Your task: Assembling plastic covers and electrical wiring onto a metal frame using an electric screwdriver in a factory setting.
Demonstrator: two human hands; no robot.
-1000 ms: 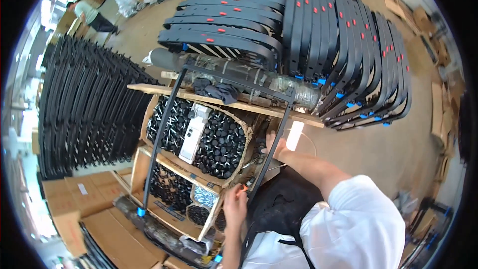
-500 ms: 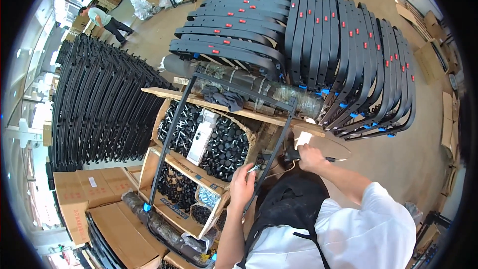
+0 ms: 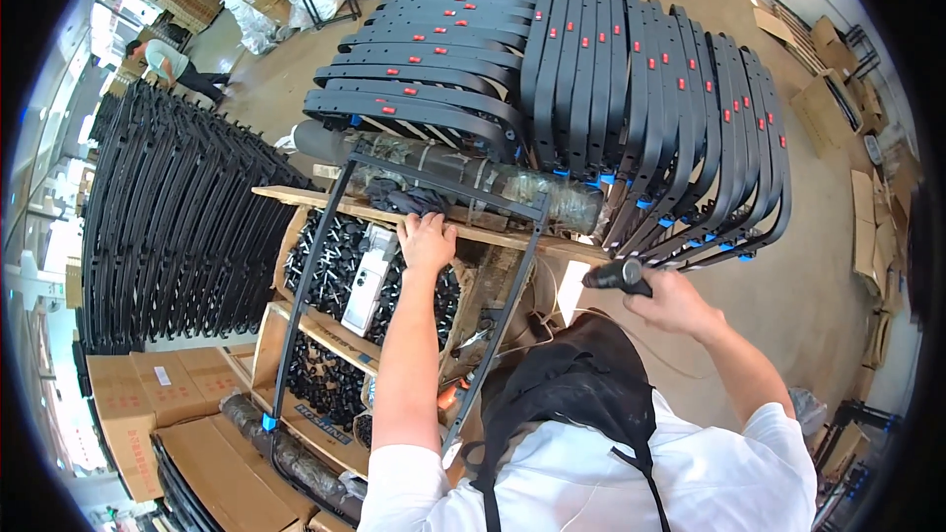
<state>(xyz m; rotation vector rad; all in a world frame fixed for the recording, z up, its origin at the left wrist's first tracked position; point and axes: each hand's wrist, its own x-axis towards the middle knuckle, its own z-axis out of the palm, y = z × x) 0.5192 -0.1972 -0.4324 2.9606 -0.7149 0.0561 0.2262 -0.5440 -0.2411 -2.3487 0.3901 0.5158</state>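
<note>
My left hand reaches over the bin of black-headed bolts, palm down with its fingers stretched out. Its fingertips lie at the wooden board, right by a crumpled dark cloth; whether they touch the cloth I cannot tell. My right hand is wrapped round a black handheld power tool, which points left. A white sheet shows just beside the tool's tip. The black metal frame stands over the bins, in front of me.
Curved dark frames with red tabs are stacked beyond the board. At left stands a tall pile of black frames, with cardboard boxes nearer me. A white phone-like box lies on the bolts. Another person bends at far left.
My left hand has moved forward from beside the frame's right bar to the cloth and board. The right hand has raised the power tool and swung it rightward. The view has shifted slightly.
</note>
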